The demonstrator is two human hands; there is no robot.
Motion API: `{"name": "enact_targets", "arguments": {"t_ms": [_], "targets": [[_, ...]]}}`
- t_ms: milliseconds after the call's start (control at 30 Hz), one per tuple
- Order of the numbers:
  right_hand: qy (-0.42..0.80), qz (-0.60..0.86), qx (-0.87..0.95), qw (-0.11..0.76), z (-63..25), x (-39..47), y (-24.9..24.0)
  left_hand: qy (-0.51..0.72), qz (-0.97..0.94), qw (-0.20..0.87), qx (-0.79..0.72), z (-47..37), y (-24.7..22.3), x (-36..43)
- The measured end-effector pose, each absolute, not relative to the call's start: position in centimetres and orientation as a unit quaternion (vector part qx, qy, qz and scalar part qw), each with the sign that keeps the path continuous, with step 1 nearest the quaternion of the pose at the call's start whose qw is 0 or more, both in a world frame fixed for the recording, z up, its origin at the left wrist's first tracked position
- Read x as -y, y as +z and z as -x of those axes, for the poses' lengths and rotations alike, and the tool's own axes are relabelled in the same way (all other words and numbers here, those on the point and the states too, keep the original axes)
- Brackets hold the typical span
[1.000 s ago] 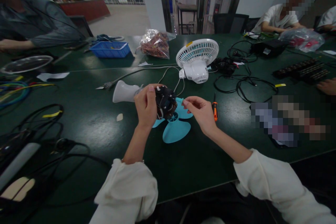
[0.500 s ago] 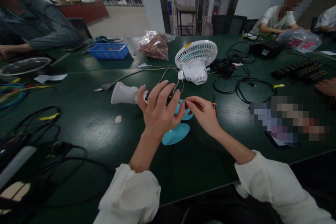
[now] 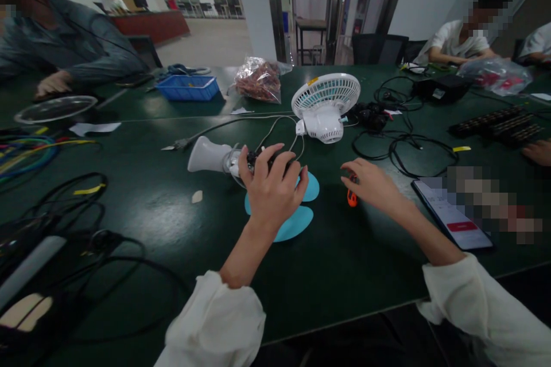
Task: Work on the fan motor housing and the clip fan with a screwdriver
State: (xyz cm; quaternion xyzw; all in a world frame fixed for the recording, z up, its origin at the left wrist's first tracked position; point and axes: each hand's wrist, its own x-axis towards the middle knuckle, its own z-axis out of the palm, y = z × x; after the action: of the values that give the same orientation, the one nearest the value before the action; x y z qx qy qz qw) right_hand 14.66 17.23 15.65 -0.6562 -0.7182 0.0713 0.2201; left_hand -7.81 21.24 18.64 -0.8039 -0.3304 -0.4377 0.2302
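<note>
My left hand (image 3: pixel 273 192) curves over a partly dismantled fan that lies on its side. Its fingers bend around the dark motor part (image 3: pixel 253 157), and its palm hides the hub. Light-blue blades (image 3: pixel 296 223) show below and beside the palm. To the left extends the fan's white flared base (image 3: pixel 209 155). My right hand (image 3: pixel 372 183) is apart from the fan, thumb and forefinger separated, just over an orange-handled tool (image 3: pixel 352 198). Part of the tool is hidden, and whether the fingers touch it is unclear.
A white caged fan (image 3: pixel 327 117) stands ahead, with a bag of brown pieces (image 3: pixel 258 80) and a blue basket (image 3: pixel 188 87) behind. Black cables (image 3: pixel 394 146) and a phone (image 3: pixel 456 215) lie right, more cables (image 3: pixel 103 235) left. Other people sit around the table.
My right hand has left the fan's hub, where its fingers were pinched, and moved right to the orange-handled tool. My left hand stays at the fan. The view has tilted up slightly.
</note>
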Motion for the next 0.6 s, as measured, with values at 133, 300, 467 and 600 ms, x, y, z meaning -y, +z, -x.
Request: {"name": "enact_targets", "arguments": {"t_ms": [133,300,467,600], "targets": [[0.033,0.699,0.702,0.132,-14.5,-16.5,14.6,-0.435,0.803,0.244,0.326,7.9,18.6,-21.4],[0.063,0.694,0.702,0.146,-14.3,-16.1,14.1,-0.428,0.806,0.253,0.322,8.2,18.6,-21.7],[0.058,0.648,0.687,0.323,-16.0,-16.2,15.5,-0.422,0.813,0.246,0.315,8.3,18.6,-21.9],[0.086,0.6,0.635,0.479,-16.5,-15.4,17.6,-0.427,0.809,0.253,0.315,8.3,18.4,-22.1]]}}
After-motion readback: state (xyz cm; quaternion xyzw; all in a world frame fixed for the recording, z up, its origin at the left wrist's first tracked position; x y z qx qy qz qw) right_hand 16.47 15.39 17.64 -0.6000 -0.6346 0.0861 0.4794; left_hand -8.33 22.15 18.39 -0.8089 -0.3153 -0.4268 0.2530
